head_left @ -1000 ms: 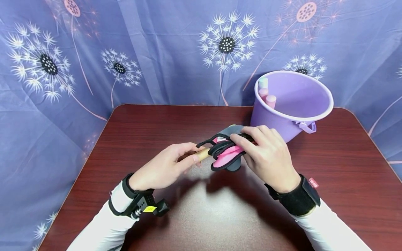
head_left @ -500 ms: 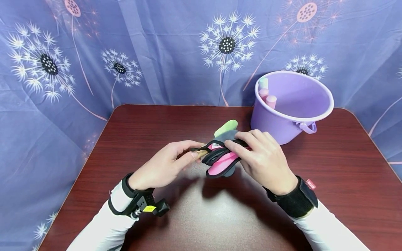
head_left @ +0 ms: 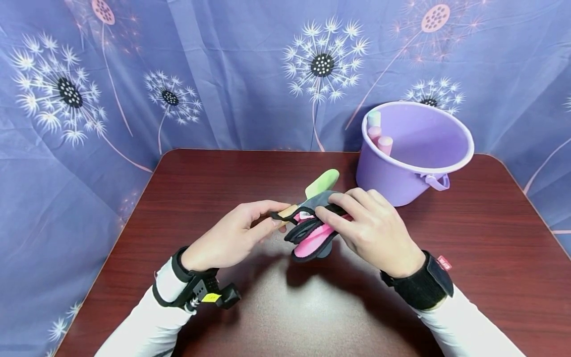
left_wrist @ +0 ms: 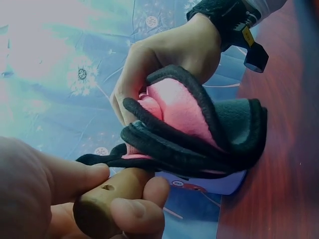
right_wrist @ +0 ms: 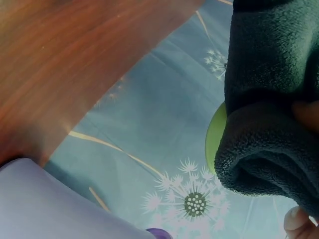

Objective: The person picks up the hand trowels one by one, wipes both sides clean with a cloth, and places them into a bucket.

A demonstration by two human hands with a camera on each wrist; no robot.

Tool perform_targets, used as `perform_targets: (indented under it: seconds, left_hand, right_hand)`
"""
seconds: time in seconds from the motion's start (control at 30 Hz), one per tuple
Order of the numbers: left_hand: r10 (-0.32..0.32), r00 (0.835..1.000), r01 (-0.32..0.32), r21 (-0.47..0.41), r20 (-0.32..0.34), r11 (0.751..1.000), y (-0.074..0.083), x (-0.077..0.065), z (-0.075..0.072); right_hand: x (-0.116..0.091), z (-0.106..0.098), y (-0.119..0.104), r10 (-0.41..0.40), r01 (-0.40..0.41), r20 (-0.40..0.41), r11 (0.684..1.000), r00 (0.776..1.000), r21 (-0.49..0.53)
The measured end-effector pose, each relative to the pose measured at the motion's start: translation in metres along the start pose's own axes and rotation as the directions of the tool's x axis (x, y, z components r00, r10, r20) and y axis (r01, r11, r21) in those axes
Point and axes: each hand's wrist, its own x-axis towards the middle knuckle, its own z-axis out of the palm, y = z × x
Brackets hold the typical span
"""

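My left hand [head_left: 236, 230] grips a spatula [head_left: 322, 183] by its round wooden handle, whose end with a small hole shows in the left wrist view. The spatula's light green head sticks out beyond a folded cloth [head_left: 314, 240], dark grey outside and pink inside, with black edging and a black loop. My right hand [head_left: 379, 228] pinches the cloth from above, fingers over its far side. Cloth folds cover the handle's middle. At the left thumb, the black loop lies against the handle. In the right wrist view, the cloth [right_wrist: 269, 64] hides most of the green head.
A lilac bucket [head_left: 388, 181] with a side handle stands at the back right of the dark red wooden table [head_left: 214, 178]. Inside its left wall lean pastel sticks [head_left: 384, 145]. A blue curtain [head_left: 250, 74] with dandelion prints hangs behind the table.
The green spatula head has come into view behind the cloth. My right hand and the cloth have shifted slightly left and towards me. My left hand has barely moved.
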Motion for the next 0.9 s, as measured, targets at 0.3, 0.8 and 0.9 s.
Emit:
perform_targets:
  seconds: [0.3, 0.8, 0.9]
  left_hand:
    - [-0.002, 1.0, 0.001, 0.035, 0.02, 0.999, 0.002, -0.002, -0.002]
    - [0.001, 1.0, -0.001, 0.067, 0.004, 0.998, 0.004, -0.004, -0.005]
    - [0.001, 1.0, -0.001, 0.075, 0.003, 0.997, 0.003, -0.004, -0.005]
  right_hand:
    - [0.002, -0.004, 0.004, 0.061, -0.062, -0.065, 0.998, 0.996, -0.023]
    - [-0.004, -0.007, 0.017, 0.262, -0.257, -0.122, 0.965, 0.957, 0.052]
    - [-0.007, -0.008, 0.02, 0.304, -0.297, -0.129, 0.952, 0.944, 0.07]
